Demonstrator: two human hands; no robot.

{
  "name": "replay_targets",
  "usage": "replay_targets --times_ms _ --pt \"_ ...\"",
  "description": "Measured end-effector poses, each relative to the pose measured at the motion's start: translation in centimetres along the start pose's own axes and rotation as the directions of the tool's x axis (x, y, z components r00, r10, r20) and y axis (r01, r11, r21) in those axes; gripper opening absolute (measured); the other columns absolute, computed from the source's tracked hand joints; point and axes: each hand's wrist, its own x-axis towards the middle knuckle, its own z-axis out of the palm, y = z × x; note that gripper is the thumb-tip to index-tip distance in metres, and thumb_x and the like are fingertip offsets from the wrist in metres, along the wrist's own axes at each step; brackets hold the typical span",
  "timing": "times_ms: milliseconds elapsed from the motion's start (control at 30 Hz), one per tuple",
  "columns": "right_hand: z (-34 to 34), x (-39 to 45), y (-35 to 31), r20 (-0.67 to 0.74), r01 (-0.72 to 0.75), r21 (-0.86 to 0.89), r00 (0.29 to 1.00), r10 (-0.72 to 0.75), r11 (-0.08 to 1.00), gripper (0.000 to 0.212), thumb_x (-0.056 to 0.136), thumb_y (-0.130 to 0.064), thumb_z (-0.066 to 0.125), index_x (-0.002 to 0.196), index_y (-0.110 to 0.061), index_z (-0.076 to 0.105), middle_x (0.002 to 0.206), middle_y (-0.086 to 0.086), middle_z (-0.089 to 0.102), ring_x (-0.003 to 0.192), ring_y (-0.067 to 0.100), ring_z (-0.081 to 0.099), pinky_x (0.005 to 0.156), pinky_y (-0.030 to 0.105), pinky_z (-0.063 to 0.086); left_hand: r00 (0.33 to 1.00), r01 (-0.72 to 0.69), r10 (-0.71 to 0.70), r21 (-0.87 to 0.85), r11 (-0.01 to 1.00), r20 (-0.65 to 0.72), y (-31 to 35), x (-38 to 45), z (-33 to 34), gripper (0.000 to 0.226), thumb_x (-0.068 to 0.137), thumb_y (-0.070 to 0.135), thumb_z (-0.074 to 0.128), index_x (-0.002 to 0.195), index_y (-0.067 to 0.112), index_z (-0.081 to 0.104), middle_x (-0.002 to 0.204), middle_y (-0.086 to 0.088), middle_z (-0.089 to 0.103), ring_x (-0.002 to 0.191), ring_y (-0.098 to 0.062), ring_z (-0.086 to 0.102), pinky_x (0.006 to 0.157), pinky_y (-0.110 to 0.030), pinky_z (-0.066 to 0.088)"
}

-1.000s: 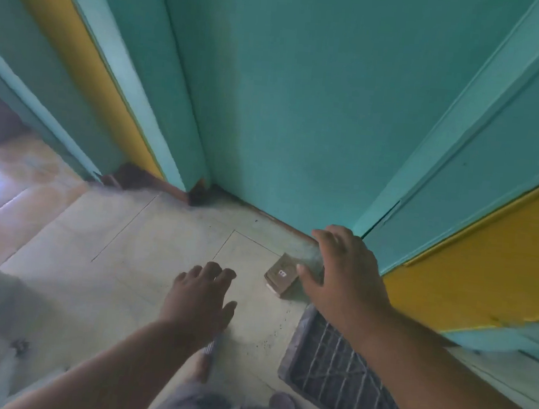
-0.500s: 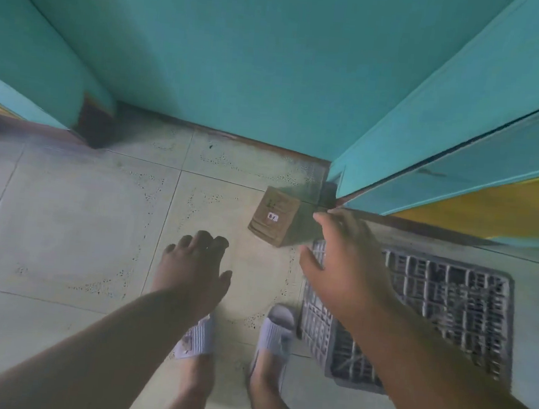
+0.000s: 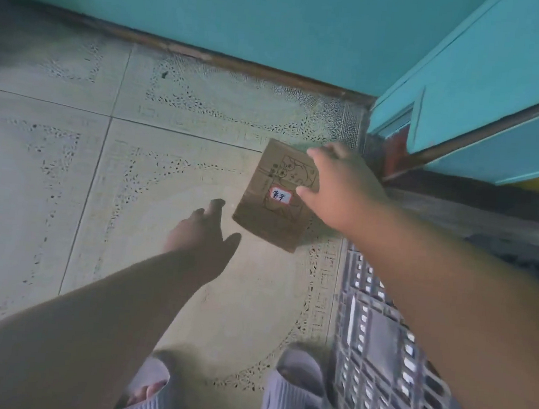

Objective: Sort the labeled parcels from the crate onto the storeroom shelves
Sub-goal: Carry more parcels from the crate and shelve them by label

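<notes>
Cardboard parcel [image 3: 275, 198] on the floor [image 3: 69, 170], long axis running near-left to far-right; right hand [image 3: 344, 188] grips its far-right edge, left hand [image 3: 203, 234] spread beside it.

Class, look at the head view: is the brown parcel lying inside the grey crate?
No: the brown parcel lies on the tiled floor, just beyond the grey crate.

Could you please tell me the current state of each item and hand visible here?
cardboard parcel: on the floor tiles, label up, outside the crate.
right hand: fingers spread over the parcel's right edge, grasp unclear.
left hand: open, just short of the parcel.
grey crate: on the floor, contents unclear.
</notes>
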Motion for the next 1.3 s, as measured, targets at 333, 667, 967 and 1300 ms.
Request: replay_targets --times_ms 333,667,967,1300 --pt "2.0 1.8 -0.7 -0.054 -0.046 0.218 0.997 0.059 0.975 0.064 0.091 -0.033 0.069 0.147 -0.023 0.039 0.138 0.009 0.046 0.098 0.021 0.063 0.085 0.033 0.053 0.940 0.312 -0.288 -0.796 0.519 0.181 0.6 1.0 1.2 0.046 0.093 0.025 0.069 0.135 0.030 0.052 0.089 0.001 0.073 0.090 -0.022 0.073 0.089 -0.046 0.059" --pt "-15.8 -18.0 -7.8 0.006 -0.181 0.661 0.972 0.236 0.729 0.047 0.090 -0.069 0.045 0.102 -0.024 0.052 0.104 0.002 0.056 0.080 0.015 0.062 0.069 0.044 0.057 0.889 0.346 -0.297 -0.936 -0.067 0.349 2.1 -21.1 -13.2 0.023 0.101 0.025 0.056 0.092 0.007 0.068 0.081 -0.008 0.072 0.076 -0.024 0.066 0.086 -0.038 0.051" --pt "-37.0 -39.2 -12.2 0.074 -0.223 0.760 0.963 0.259 0.610 0.019 0.096 -0.045 0.056 0.108 -0.030 0.054 0.096 -0.007 0.067 0.071 0.014 0.063 0.060 0.032 0.049 0.945 0.287 -0.120 -0.949 -0.134 0.303 6.8 -43.3 -29.7 0.023 0.098 0.034 0.059 0.097 0.011 0.060 0.100 -0.012 0.070 0.085 -0.036 0.071 0.087 -0.052 0.056" --pt "-45.9 -53.6 -12.0 -0.071 -0.142 0.907 0.877 0.475 0.397 0.040 0.090 -0.046 0.066 0.121 -0.024 0.057 0.098 -0.010 0.071 0.087 0.005 0.070 0.066 0.020 0.055 0.923 0.165 0.311 -0.965 0.205 0.224 13.9 -54.8 -36.4 0.061 0.068 -0.005 0.064 0.127 0.008 0.062 0.119 -0.019 0.070 0.111 -0.037 0.067 0.101 -0.051 0.050"
